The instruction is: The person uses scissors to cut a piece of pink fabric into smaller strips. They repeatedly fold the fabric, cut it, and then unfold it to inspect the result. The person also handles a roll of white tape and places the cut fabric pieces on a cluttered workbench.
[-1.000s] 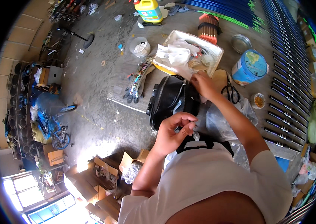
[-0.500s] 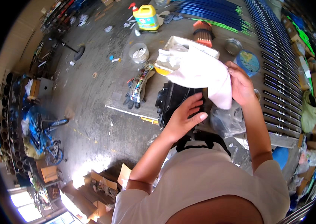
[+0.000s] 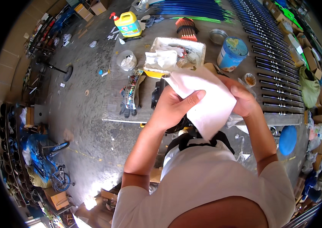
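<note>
A pale pinkish-white cloth hangs between my two hands in front of my body. My left hand pinches its left side, thumb on top and fingers underneath. At the right side my right hand grips the cloth, its fingers partly behind the fabric. Just beyond is a white-and-yellow rectangular tub with crumpled white cloths or tissues inside. Partly covered by the cloth and my hands, a black bag-like object sits at the table's near edge.
On the table stand a yellow pump jug, a clear tub, a blue bucket and a round metal dish. Rows of dark rods line the right side. A blue stool is at the lower right.
My left hand, free before, now grips the cloth too. The cloth has come off the tub toward my body, uncovering the tub's contents. The view has shifted.
</note>
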